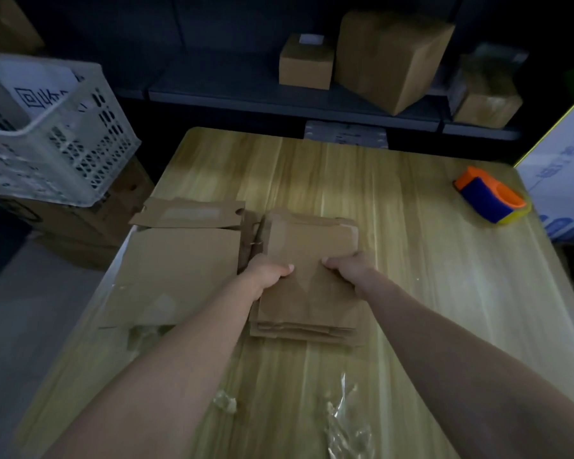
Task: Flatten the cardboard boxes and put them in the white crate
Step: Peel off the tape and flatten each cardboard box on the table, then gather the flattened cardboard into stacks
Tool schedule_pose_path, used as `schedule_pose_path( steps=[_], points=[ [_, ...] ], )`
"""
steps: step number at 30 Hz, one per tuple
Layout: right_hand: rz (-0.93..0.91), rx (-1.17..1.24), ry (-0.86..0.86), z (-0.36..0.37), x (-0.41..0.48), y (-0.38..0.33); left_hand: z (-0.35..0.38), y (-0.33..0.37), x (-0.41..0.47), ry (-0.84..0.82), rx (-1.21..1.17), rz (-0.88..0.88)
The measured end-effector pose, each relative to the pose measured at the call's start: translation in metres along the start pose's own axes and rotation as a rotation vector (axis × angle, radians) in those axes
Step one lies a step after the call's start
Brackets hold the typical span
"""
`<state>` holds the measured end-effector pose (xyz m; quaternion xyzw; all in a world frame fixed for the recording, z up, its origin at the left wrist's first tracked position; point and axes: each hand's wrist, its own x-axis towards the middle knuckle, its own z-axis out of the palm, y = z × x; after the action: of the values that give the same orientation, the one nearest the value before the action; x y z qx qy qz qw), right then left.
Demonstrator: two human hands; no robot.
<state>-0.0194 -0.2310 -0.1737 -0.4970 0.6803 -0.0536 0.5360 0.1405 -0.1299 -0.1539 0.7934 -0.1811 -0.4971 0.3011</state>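
A light wooden table (362, 180) fills the middle of the view. An orange and blue tape dispenser (491, 195) sits on it at 2 o'clock. Crumpled clear plastic scraps (342, 415) lie at 6 o'clock. A dark shelf (246, 97) runs across 12 o'clock, with a gray metal bracket (345, 134) just below. A white carton with blue print (564, 167) stands at 3 o'clock.

A single head-worn camera looks forward and down, close over the wooden table (362, 180).
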Motion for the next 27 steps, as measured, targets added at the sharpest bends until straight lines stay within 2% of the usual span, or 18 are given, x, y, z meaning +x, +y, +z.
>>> schedule_pose_path(
  steps=[4, 9, 11, 13, 15, 18, 21, 24, 27],
  points=[
    [0.008, -0.024, 0.033, -0.006, -0.001, -0.002, 0.003, -0.001, 0.004, 0.013, 0.019, 0.015],
    [0.041, -0.027, 0.129, -0.025, 0.005, -0.002, 0.016, 0.004, -0.001, -0.067, 0.037, 0.047],
    [0.036, -0.116, 0.161, -0.029, -0.001, -0.006, 0.019, 0.009, -0.003, -0.077, 0.073, 0.077],
    [-0.029, -0.324, 0.245, -0.027, -0.012, -0.018, 0.015, 0.014, -0.008, -0.003, 0.102, 0.134],
    [-0.177, -0.423, 0.306, -0.02, -0.025, -0.036, 0.003, 0.02, -0.013, 0.137, 0.127, 0.213],
    [-0.402, -0.415, 0.205, 0.006, -0.046, -0.068, -0.034, 0.016, -0.019, 0.33, 0.078, 0.281],
    [-0.52, -0.426, 0.029, 0.05, -0.07, -0.094, -0.091, -0.004, -0.016, 0.541, 0.06, 0.247],
    [-0.501, -0.439, -0.119, 0.096, -0.087, -0.103, -0.147, -0.036, -0.011, 0.683, 0.231, 0.084],
    [-0.38, -0.376, -0.211, 0.133, -0.092, -0.098, -0.19, -0.065, -0.005, 0.651, 0.29, -0.11]
  ],
)
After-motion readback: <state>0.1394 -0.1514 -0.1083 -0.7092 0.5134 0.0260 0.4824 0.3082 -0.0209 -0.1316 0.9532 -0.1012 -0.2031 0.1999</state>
